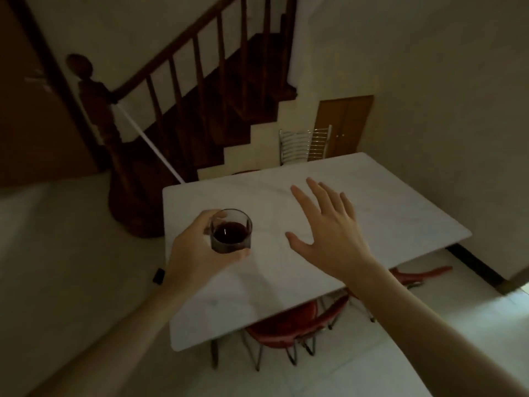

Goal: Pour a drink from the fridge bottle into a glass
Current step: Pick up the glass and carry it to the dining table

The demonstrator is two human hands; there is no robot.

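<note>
A short clear glass [231, 232] holds a dark red drink, filled to roughly half. My left hand [197, 247] wraps around its left side and base, holding it over the near-left part of the white table [386, 202]. Whether the glass touches the tabletop I cannot tell. My right hand [329, 227] hovers over the middle of the table, fingers spread, holding nothing. No bottle and no fridge are in view.
Red-seated metal chairs [286, 328] are tucked under the table's near edge, and a metal chair back [305, 144] stands at its far side. A dark wooden staircase [200, 90] rises behind the table. Pale tiled floor lies to the left.
</note>
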